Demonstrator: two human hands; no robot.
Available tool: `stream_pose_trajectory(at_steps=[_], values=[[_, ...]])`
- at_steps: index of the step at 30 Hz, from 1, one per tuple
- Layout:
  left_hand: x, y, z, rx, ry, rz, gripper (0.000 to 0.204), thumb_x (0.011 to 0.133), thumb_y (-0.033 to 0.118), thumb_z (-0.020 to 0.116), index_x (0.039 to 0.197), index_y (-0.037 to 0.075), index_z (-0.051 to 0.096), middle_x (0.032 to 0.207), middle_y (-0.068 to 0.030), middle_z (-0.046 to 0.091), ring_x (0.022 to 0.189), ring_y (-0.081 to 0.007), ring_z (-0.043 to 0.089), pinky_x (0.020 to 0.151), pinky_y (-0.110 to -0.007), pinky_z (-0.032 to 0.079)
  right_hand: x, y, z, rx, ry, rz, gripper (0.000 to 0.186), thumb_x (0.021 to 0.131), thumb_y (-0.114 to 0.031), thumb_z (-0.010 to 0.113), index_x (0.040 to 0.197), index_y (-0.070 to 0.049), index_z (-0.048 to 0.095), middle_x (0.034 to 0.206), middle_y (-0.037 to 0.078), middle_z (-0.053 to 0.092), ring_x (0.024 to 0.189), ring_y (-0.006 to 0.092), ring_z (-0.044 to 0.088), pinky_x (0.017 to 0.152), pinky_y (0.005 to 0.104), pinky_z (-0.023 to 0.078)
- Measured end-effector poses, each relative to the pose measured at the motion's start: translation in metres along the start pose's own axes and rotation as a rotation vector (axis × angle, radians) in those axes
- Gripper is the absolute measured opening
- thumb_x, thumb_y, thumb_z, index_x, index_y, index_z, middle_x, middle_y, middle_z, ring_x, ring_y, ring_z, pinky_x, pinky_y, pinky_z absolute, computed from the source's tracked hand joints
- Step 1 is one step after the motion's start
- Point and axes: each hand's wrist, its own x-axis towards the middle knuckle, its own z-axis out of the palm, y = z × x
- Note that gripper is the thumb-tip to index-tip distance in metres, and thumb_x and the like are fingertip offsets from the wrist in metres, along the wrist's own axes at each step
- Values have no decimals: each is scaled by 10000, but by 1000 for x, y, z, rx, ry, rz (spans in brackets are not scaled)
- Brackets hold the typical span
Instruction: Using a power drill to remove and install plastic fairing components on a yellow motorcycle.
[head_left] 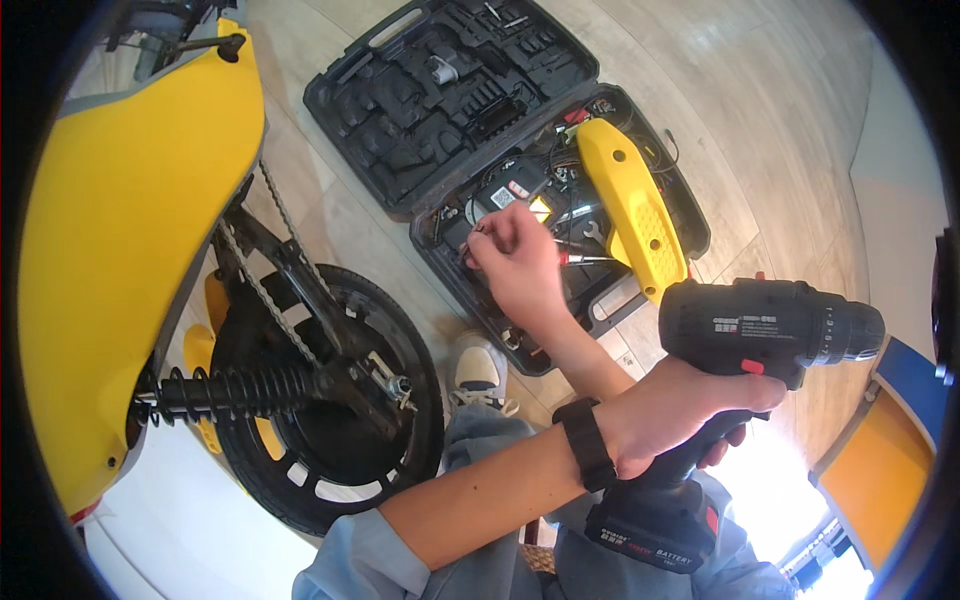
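My left hand (710,410), reaching across from the lower left with a black band on its wrist, grips a black cordless drill (740,315) with its battery hanging below. Beyond it, my right hand (515,255) is over the lower half of an open black tool case (430,240), its thumb and fingers pinched on something too small to make out. Around that hand lie wrenches (590,232), a red-handled screwdriver (570,259), cables and small parts. A yellow plastic part (630,180) with holes rests on the case's right side. The case's moulded lid (395,115) lies folded back.
A yellow-bodied two-wheeler (120,260) stands at left, with a chain, a coil spring (240,398) and a black wheel (280,470). My shoe (478,370) is beside the wheel. Blue and orange panels (880,450) are at the right edge. The floor (760,150) is pale planks.
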Motion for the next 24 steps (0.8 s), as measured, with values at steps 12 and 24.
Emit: stream_pose_trajectory(at_steps=[12,24], values=[[1,3,-15,-124,73,-86,296,839,330,735,919,73,611,675,-40,597,464,-108,537,436,-229,434,64,72,18,-876,-83,-450,91,848,-27,563,929,-21,524,947,190,553,898,404,597,741,478,502],[23,-6,-8,-256,49,-203,299,849,319,739,919,66,596,657,-44,586,467,-105,537,442,-226,432,22,-5,-140,-1415,708,-371,545,637,-257,793,1048,-11,534,1309,196,485,1215,373,462,991,505,376]])
